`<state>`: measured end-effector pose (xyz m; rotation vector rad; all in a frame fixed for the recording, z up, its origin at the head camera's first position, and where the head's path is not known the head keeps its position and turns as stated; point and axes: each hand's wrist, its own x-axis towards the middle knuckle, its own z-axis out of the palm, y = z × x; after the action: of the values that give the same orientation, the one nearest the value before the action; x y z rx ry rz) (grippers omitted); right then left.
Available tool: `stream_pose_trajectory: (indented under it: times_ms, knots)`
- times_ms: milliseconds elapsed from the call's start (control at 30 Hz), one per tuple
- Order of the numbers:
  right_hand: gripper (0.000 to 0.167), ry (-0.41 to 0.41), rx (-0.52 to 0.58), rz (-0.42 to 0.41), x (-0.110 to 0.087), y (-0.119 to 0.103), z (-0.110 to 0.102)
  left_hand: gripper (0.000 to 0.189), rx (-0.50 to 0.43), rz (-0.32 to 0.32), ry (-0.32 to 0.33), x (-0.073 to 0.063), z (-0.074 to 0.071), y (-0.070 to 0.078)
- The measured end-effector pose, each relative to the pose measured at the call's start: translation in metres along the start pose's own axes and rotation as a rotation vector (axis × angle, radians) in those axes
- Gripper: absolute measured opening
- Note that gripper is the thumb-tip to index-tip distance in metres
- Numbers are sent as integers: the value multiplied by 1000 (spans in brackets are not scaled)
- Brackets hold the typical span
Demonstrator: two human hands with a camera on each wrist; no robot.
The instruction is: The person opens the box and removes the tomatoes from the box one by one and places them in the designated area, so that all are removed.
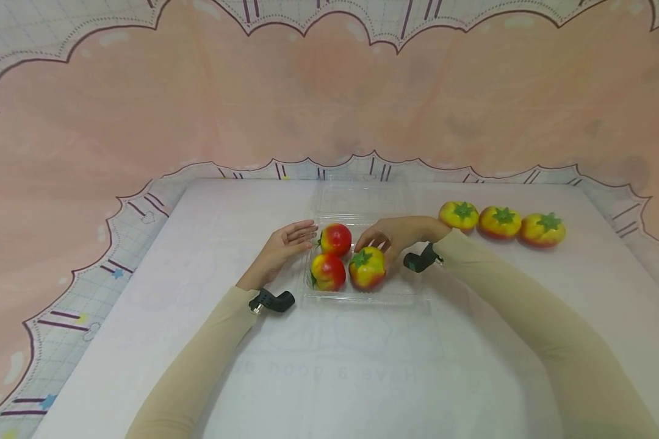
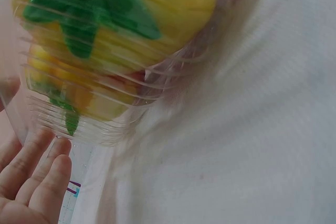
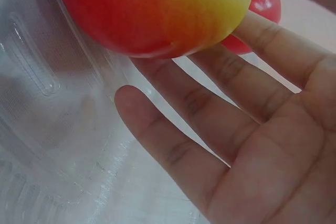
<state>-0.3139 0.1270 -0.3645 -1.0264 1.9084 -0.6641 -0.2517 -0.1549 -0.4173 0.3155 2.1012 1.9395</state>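
A clear plastic box with its lid folded back lies in the middle of the table. Two red-and-yellow toy tomatoes, one behind and one in front, sit in its left half. My right hand reaches over the box and holds a third toy tomato between thumb and fingers; in the right wrist view its fingers lie behind that tomato. At the box's left side is my left hand, fingers loosely extended and holding nothing. The left wrist view shows its fingertips by the box's ribbed wall.
Three more toy tomatoes, a left one, a middle one and a right one, stand in a row at the back right. The transparent lid lies behind the box. A white cloth covers the table.
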Motion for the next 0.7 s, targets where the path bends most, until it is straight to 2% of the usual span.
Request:
stream_pose_trajectory:
  times_ms: [333,567,700]
  knots:
    - [61,53,-15,37,-2,-2,1,54,8,-6,-1,0,0,0]
    - [61,85,-51,27,-3,-4,1,54,-13,-4,0,-2,0,2]
    - [61,100,-29,72,-2,-4,1,54,-12,-2,-3,-2,0,2]
